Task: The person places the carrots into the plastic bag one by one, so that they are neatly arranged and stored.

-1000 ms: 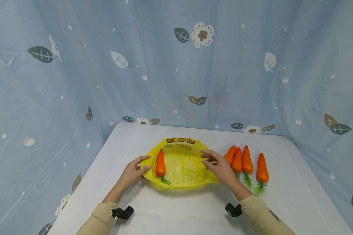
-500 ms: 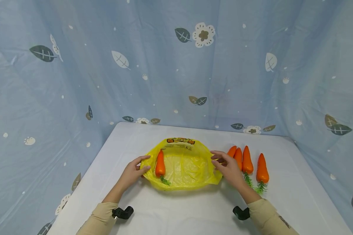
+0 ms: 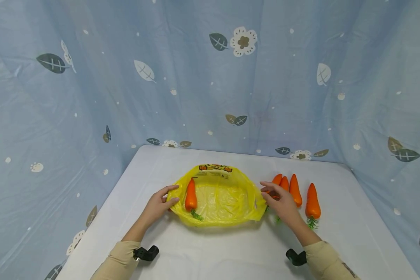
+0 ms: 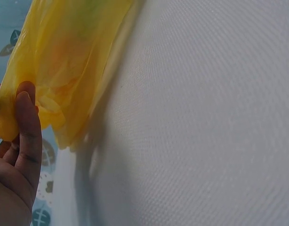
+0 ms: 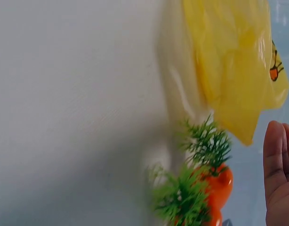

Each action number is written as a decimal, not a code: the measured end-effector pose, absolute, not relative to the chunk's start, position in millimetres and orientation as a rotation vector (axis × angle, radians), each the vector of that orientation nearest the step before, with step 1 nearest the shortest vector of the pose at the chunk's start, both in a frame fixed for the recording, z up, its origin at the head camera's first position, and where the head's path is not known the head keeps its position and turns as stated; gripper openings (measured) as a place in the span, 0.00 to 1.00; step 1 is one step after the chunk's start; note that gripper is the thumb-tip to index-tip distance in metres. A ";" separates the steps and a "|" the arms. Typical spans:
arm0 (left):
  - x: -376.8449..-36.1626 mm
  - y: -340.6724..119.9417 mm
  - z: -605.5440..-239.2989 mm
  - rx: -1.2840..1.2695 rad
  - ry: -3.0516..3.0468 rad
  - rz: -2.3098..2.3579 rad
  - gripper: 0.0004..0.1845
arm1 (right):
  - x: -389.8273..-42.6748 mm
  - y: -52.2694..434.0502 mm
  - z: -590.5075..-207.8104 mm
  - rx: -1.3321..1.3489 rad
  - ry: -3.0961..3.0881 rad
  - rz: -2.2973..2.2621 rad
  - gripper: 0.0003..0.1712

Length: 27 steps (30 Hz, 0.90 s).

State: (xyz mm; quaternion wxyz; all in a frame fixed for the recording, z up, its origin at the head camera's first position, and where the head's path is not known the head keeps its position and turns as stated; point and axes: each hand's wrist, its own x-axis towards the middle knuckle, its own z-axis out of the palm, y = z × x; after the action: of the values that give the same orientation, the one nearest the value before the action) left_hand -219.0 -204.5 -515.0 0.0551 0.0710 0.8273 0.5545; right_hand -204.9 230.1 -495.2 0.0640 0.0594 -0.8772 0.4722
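A yellow plastic bag [image 3: 227, 200] lies open on the white table [image 3: 231, 249], with one orange carrot [image 3: 190, 194] inside at its left. My left hand [image 3: 174, 194] pinches the bag's left rim; in the left wrist view the thumb [image 4: 27, 122] presses the yellow film [image 4: 74, 61]. My right hand [image 3: 266, 191] hovers open over the left end of a row of carrots [image 3: 295, 189] just right of the bag, hiding part of them. The right wrist view shows straight fingers [image 5: 276, 160] beside a carrot's green top [image 5: 208, 146] and the bag's corner [image 5: 234, 61].
A further carrot [image 3: 312, 202] lies at the right end of the row. A blue leaf-print curtain [image 3: 210, 77] surrounds the table on three sides. Bare table surface [image 5: 78, 94] lies in front of the bag.
My right hand has slid right, off the bag's right rim, to above the row of carrots. The left hand and the carrot in the bag have stayed put.
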 end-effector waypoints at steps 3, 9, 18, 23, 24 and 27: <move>-220.5 -205.4 -517.7 0.220 2.520 1.675 0.27 | -202.7 236.3 -496.2 0.194 -2.638 1.433 0.21; -218.4 -202.6 -515.0 0.209 2.549 1.646 0.26 | -200.2 249.4 -499.9 0.178 -2.617 1.475 0.22; -209.9 -196.4 -500.7 0.217 2.550 1.644 0.26 | -195.4 269.1 -504.7 0.112 -2.666 1.309 0.22; -206.1 -194.7 -492.6 0.230 2.532 1.660 0.26 | -193.0 280.4 -507.6 0.133 -2.638 1.276 0.22; -205.5 -194.5 -491.5 0.232 2.529 1.663 0.26 | -192.0 282.3 -507.5 0.136 -2.628 1.286 0.22; -205.8 -194.8 -492.8 0.230 2.531 1.660 0.26 | -188.4 287.3 -505.7 0.139 -2.610 1.329 0.23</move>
State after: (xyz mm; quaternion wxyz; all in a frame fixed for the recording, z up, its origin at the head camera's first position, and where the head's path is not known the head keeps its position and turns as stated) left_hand -205.8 -194.8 -492.8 0.0529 0.0756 0.8327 0.5460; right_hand -188.4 287.3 -505.7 0.1045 0.0470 -0.8853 0.4507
